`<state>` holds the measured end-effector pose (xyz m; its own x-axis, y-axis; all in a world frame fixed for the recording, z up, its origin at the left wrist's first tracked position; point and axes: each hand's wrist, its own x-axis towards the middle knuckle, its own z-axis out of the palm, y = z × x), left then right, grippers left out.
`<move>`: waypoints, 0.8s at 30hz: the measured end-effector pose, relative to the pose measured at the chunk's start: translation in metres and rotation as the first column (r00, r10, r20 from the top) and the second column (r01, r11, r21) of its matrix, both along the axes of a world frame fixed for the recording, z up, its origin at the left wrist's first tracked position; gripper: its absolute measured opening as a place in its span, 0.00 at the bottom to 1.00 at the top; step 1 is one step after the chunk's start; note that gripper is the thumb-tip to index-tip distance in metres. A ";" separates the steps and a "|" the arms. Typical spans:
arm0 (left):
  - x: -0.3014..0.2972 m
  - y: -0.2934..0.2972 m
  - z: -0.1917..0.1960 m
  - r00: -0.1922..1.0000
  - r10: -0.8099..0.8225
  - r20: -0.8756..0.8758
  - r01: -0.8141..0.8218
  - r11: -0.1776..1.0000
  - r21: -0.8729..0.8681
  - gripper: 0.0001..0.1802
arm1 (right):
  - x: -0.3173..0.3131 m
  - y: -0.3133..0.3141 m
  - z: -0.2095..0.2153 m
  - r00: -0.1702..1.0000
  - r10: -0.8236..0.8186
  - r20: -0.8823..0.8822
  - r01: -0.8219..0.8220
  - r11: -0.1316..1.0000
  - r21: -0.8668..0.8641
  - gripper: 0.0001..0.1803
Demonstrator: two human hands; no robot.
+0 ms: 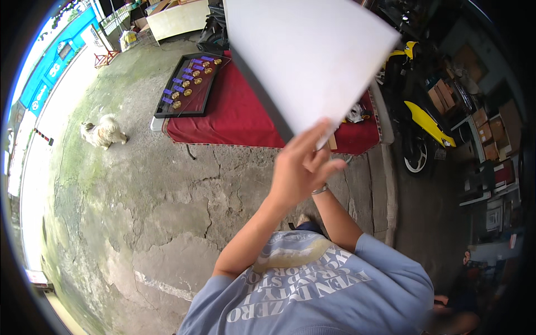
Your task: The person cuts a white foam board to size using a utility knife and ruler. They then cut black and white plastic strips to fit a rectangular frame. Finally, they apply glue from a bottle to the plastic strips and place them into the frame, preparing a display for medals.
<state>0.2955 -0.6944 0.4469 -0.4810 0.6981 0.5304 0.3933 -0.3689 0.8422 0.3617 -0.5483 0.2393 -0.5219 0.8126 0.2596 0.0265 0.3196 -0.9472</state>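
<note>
A large white panel [312, 56] with a thick black side edge [259, 92] rises tilted before me, its lower corner closest to my body. My left hand [296, 170] is at that corner. Its fingers lie along the white face, slightly blurred, while the thumb sticks out to the right, apart from them. Behind it comes my right forearm [340, 220], with a metal band [320, 190] at the wrist. The left hand and the panel hide my right hand, so I cannot see its fingers. Beyond stands a table with a dark red cloth [212, 125], partly covered by the panel.
A black-framed display case [184, 114] with several gold medals on purple ribbons lies on the table's left. A shaggy white dog [106, 133] stands on the cracked concrete floor [162, 212]. To the right are a yellow-and-black motorcycle [425, 125] and shelves with cardboard boxes [491, 134].
</note>
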 end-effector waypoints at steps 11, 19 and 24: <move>0.075 0.000 -0.068 0.509 -0.847 0.154 0.830 0.436 -0.348 0.27 | 0.189 0.013 0.093 0.679 -0.502 -0.536 0.184 0.823 -0.538 0.33; 0.166 0.029 -0.141 0.557 -0.730 0.398 0.805 0.355 -0.476 0.24 | 0.366 0.027 0.073 0.458 -0.652 -0.603 0.192 0.736 -0.650 0.36; 0.220 0.023 -0.229 0.681 -0.529 0.506 0.723 0.376 -0.579 0.24 | 0.456 0.026 0.052 0.277 -0.753 -0.597 0.175 0.650 -0.740 0.33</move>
<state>0.5154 -0.6718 0.2182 0.2389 0.9207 -0.3087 0.0985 0.2933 0.9509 0.8176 -0.5224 0.2917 0.2428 0.9473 -0.2088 -0.8318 0.0926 -0.5474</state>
